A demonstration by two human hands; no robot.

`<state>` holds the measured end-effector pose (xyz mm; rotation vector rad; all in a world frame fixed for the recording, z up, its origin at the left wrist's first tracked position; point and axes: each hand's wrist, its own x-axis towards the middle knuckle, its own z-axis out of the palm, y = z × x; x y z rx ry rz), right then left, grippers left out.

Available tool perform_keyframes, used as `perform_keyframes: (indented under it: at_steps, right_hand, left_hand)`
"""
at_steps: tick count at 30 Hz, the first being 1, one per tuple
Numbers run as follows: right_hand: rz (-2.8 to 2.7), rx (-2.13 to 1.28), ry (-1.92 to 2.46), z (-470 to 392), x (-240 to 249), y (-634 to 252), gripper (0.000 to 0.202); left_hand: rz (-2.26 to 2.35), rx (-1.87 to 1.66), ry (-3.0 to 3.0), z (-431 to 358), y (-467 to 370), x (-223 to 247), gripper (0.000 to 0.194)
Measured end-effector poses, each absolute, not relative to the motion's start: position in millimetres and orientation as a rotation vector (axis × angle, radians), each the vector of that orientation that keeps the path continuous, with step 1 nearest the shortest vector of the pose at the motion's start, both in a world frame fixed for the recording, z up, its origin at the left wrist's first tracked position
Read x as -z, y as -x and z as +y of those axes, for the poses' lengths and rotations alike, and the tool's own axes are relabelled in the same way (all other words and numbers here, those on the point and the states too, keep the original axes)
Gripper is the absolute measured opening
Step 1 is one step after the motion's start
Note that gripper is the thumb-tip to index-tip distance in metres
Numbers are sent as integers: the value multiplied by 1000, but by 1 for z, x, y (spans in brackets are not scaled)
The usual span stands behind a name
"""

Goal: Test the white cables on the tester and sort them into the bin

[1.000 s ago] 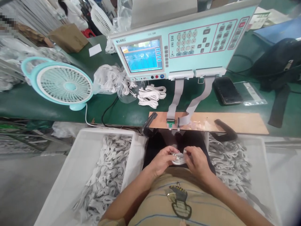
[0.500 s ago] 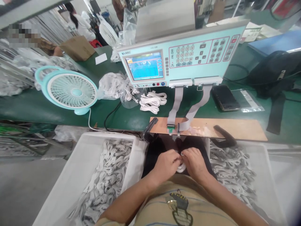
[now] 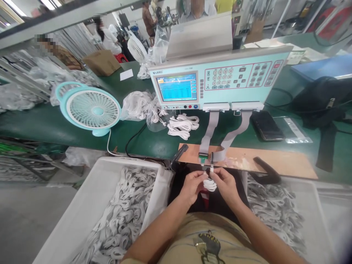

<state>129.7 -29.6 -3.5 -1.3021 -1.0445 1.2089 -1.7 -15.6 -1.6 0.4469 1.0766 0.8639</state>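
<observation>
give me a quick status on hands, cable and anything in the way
Left hand and right hand pinching coiled white cable; white plug at right ribbon cable's end, seating unclear; wooden board just ahead, nothing visibly blocking.

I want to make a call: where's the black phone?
In the head view, the black phone lies right of centre on the green table, between the right-hand grey ribbon cable and the clear plastic sleeve.
</observation>
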Motion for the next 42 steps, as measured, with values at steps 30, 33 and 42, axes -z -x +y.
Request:
perform_keyframes:
  at_steps: [30,33,42]
  right_hand:
    - [-695,-1440,1254,-24,-10,-126,26]
    - [-713,-1432,1269,-23,-10,-126,27]
    - [-667,-1498,1221,-25,-2,-130,23]
  left_hand:
    - [1182,-1086,-842,-5,-2,-9,31]
    - [1177,-1131,-750,-8,-9,-8,31]
    - [1196,-1176,-757,-9,-10,-9,29]
